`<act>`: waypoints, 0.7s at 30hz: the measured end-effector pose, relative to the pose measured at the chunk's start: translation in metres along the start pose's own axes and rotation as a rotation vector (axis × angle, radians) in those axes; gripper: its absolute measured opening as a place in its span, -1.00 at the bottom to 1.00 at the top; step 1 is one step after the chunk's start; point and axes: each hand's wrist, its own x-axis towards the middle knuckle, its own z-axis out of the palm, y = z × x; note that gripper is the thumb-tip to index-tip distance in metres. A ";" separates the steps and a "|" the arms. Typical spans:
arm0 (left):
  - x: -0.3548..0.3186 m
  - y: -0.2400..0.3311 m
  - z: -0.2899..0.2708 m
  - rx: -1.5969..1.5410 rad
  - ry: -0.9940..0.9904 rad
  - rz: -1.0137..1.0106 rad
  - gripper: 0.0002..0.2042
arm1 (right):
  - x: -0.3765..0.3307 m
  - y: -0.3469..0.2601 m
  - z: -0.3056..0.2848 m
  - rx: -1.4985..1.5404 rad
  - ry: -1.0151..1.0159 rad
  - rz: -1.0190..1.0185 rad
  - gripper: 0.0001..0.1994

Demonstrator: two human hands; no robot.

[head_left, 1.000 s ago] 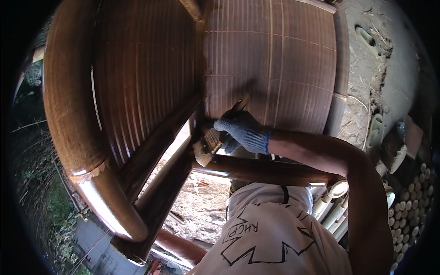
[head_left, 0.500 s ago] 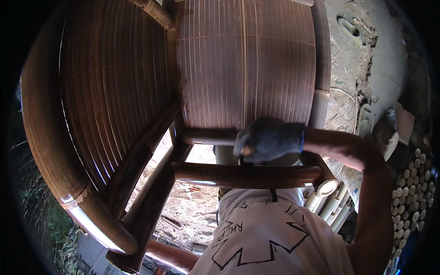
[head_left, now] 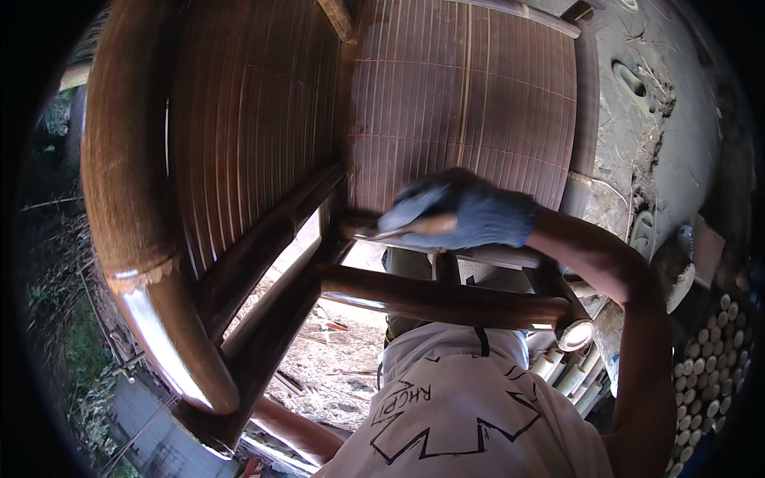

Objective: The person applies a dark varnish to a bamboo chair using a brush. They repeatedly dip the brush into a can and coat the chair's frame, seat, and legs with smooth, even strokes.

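Gloved right hand grips brush on bamboo chair.

right hand motion-blurred, held tool unclear; left hand unseen.

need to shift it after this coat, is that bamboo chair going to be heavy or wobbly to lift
The bamboo chair probably lifts lighter than it looks: a cut pole end shows hollow. It likely stays stiff, since thick poles and cross rails brace the frame. The glossy surface may be slippery, so the gloved right hand should grip a rail.
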 end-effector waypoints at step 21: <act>0.005 0.002 -0.003 -0.047 -0.057 0.008 -0.46 | -0.161 -0.021 -0.047 -0.238 -0.370 0.075 -0.81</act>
